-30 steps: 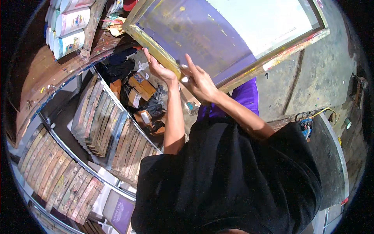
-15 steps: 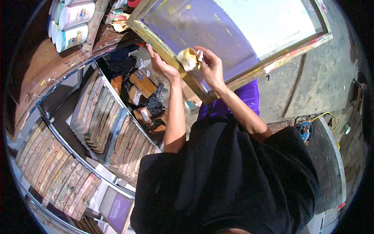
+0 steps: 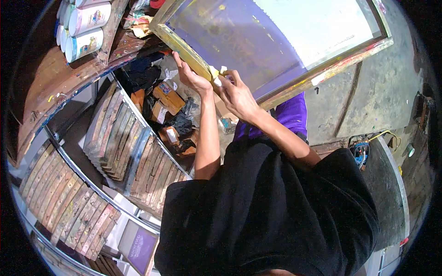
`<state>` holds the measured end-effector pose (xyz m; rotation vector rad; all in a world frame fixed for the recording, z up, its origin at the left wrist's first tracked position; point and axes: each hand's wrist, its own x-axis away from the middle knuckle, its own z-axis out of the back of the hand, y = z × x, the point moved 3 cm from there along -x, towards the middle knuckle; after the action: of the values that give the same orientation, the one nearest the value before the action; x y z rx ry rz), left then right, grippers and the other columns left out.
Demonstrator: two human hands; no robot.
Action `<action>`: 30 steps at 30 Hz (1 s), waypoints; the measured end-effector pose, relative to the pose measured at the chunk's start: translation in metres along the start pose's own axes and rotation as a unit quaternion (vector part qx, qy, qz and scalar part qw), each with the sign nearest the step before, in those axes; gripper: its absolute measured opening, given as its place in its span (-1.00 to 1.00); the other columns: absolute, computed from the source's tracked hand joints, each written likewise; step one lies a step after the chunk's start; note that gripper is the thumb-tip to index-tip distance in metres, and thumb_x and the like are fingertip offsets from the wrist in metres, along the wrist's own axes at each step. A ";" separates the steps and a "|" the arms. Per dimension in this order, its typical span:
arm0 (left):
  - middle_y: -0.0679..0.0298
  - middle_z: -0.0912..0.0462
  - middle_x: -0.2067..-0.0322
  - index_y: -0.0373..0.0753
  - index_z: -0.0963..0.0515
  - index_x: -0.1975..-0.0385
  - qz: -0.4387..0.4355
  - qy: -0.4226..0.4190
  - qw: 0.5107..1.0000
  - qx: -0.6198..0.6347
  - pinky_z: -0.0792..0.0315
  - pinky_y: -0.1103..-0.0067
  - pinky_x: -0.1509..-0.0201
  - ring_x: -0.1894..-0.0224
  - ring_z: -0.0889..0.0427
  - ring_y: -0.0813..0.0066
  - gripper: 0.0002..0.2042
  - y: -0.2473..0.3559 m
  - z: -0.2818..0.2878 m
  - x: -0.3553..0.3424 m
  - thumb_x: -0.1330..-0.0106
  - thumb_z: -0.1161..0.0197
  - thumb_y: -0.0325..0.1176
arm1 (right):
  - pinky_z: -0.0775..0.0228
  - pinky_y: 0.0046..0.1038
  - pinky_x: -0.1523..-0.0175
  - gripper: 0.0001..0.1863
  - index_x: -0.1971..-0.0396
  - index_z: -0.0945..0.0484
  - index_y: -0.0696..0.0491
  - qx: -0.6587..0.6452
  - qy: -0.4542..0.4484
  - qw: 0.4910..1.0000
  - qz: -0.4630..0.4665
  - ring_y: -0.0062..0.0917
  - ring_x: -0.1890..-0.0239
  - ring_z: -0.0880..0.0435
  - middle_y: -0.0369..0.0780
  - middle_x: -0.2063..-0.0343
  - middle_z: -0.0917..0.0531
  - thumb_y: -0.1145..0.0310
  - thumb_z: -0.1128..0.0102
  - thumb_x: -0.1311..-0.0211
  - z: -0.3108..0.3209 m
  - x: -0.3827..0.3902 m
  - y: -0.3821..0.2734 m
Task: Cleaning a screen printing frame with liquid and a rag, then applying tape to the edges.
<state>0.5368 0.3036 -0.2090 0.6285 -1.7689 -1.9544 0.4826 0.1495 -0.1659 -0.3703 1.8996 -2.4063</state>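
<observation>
A wooden-framed printing screen (image 3: 262, 46) with purple and white mesh areas lies tilted in front of me. My left hand (image 3: 195, 82) holds its left edge from below, palm up; its thumb sticks out beside the frame and its other fingers are mostly hidden under the wood. My right hand (image 3: 237, 95) is closed on a crumpled yellow-and-white scrap (image 3: 215, 73), whether paper or cloth I cannot tell. It presses the scrap against the stained wood of the frame's near left side, close to my left hand.
Paint tubs (image 3: 85, 43) stand on a brown shelf (image 3: 69, 87) at upper left. Below it, a metal rack holds several wooden frames (image 3: 69, 198). Cardboard boxes (image 3: 169, 97) and black plastic bags (image 3: 177, 123) lie on the floor. A grey table (image 3: 386, 193) stands at right.
My right hand has moved down and left, bringing the scrap from above the purple mesh onto the frame's wood. The left hand keeps its place.
</observation>
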 end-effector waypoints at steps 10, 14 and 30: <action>-0.11 -0.21 -0.35 -0.48 -0.22 -0.32 0.002 -0.002 1.000 -0.010 -0.10 0.38 -0.42 -0.37 -0.26 0.12 -0.39 -0.006 0.006 -0.002 -0.43 0.19 -0.10 | -0.43 -0.26 0.02 -0.57 0.01 -0.57 0.11 0.096 0.032 0.993 0.065 -0.16 0.09 -0.53 -0.08 0.18 -0.65 0.55 -0.24 -0.01 -0.005 0.005 0.007; -0.11 -0.21 -0.35 -0.48 -0.21 -0.32 0.006 0.008 1.000 0.006 -0.11 0.38 -0.41 -0.36 -0.26 0.12 -0.39 0.004 -0.006 -0.002 -0.43 0.20 -0.11 | -0.42 -0.25 0.00 -0.47 -0.09 -0.54 0.08 0.059 -0.026 0.998 -0.014 -0.15 0.08 -0.54 -0.04 0.19 -0.64 0.62 -0.17 -0.02 0.007 0.015 0.008; -0.08 -0.14 -0.38 -0.45 -0.15 -0.36 0.038 -0.015 0.998 0.041 -0.12 0.36 -0.41 -0.37 -0.23 0.12 -0.39 0.002 -0.005 0.002 -0.44 0.23 -0.12 | -0.42 -0.17 0.00 -0.26 -0.33 -0.24 0.08 -0.035 0.036 0.999 -0.014 -0.01 0.10 -0.54 0.05 0.13 -0.58 0.63 -0.11 -0.04 -0.002 -0.012 0.012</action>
<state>0.5384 0.2979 -0.2072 0.5525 -1.8709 -1.8592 0.4929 0.1508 -0.1796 -0.3215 2.0265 -2.4069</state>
